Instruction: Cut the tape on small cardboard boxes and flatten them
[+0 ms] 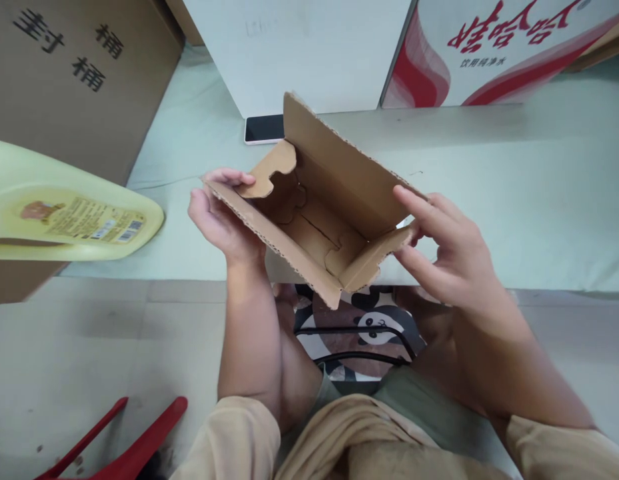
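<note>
A small brown cardboard box (334, 193), its top flaps standing up, is held tilted between my hands above the table's near edge. Its inside is bare, and interlocking bottom flaps show within. My left hand (226, 217) grips the left end, with the thumb or a finger hooked over a notched side flap. At the right end my right hand (444, 247) pinches the box, fingers on the long back flap and thumb by the short side flap.
A pale yellow bottle (74, 207) lies at left before a large brown carton (74, 67). Behind are a phone (264, 129), a white box (309, 53) and a red-and-white carton (489, 53). A red object (134, 447) stands on the floor at lower left.
</note>
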The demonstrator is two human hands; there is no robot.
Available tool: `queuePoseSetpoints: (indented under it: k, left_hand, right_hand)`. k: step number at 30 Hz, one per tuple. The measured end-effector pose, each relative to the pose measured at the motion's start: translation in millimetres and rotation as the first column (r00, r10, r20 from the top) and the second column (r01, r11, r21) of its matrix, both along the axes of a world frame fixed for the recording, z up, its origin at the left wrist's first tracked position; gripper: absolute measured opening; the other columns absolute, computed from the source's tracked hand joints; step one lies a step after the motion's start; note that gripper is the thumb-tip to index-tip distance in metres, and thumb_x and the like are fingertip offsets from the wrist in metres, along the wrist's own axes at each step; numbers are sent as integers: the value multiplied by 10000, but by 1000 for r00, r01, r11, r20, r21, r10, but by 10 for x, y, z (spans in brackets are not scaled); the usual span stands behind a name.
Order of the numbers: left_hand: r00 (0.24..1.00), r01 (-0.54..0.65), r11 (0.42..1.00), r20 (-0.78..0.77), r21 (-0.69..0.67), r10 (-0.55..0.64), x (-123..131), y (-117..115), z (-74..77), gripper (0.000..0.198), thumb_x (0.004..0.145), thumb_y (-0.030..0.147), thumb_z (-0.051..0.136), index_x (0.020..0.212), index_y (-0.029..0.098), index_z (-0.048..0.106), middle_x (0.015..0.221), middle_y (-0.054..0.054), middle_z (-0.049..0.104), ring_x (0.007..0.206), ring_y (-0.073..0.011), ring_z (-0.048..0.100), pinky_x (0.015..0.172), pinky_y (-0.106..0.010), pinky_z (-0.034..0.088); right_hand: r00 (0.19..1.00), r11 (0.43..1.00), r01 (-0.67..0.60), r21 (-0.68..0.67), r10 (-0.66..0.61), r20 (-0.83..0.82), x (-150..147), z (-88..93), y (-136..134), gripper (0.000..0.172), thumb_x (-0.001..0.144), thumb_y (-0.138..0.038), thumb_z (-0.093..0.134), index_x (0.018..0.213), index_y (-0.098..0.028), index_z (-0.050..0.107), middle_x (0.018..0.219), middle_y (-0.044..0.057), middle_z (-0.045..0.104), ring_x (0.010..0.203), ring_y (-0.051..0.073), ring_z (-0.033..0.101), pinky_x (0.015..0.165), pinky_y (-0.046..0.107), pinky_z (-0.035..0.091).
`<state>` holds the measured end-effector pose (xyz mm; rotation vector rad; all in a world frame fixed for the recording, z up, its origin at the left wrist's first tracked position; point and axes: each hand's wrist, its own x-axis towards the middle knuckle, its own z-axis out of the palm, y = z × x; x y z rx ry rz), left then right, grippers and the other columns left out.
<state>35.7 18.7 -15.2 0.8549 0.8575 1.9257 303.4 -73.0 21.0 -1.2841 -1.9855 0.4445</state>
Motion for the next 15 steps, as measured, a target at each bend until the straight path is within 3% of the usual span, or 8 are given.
queuePoseSetpoints:
  k: [3, 6, 8, 12, 15]
  left_hand:
    - [986, -17, 999, -164, 36, 23, -12, 30, -69, 346, 977, 459, 491, 847, 187, 661, 847, -59, 661, 858, -187, 613, 894, -343, 487]
    - [950, -21, 999, -312, 36, 31, -44, 75, -167, 332, 921, 554, 646, 888, 225, 621, 855, -25, 637, 863, -190, 613, 910, -344, 487]
    - [933, -28, 999, -357, 37, 40, -69, 103, -230, 404, 869, 619, 717, 922, 230, 621, 871, -14, 630, 874, -190, 624, 925, -355, 497]
    - [904, -38, 998, -424, 48, 55, -115, 142, -341, 477, 840, 650, 757, 1075, 248, 651, 1041, -22, 678, 1021, -208, 674, 1016, -383, 518]
    - [841, -28, 997, -537, 74, 64, -154, 153, -400, 499, 873, 653, 727, 1206, 291, 639, 1207, -28, 674, 1204, -248, 662, 1132, -440, 491]
  right_hand:
    - [996, 996, 90, 10, -89, -25, -27, -136, 46, 566, 968, -351, 628, 1523, -374, 521, 1148, 87, 699, 831, 225, 675, 792, 428, 611]
    - [986, 988, 149, 30, -146, -85, -56, -292, 90, 742, 950, -465, 656, 1615, -338, 352, 1408, 122, 641, 1076, 292, 697, 862, 480, 620]
    - [982, 991, 131, 18, -128, -137, -71, -351, 106, 819, 948, -489, 657, 1649, -337, 260, 1435, 119, 639, 1192, 315, 682, 952, 518, 604]
    - [988, 999, -48, -21, 45, -149, -96, -361, 111, 569, 986, -450, 603, 1526, -302, 503, 1471, 128, 641, 1347, 339, 630, 1124, 555, 520]
    - [973, 984, -175, -31, 168, -157, -105, -355, 111, 536, 981, -483, 595, 1467, -258, 585, 1568, 152, 564, 1434, 361, 564, 1175, 549, 480]
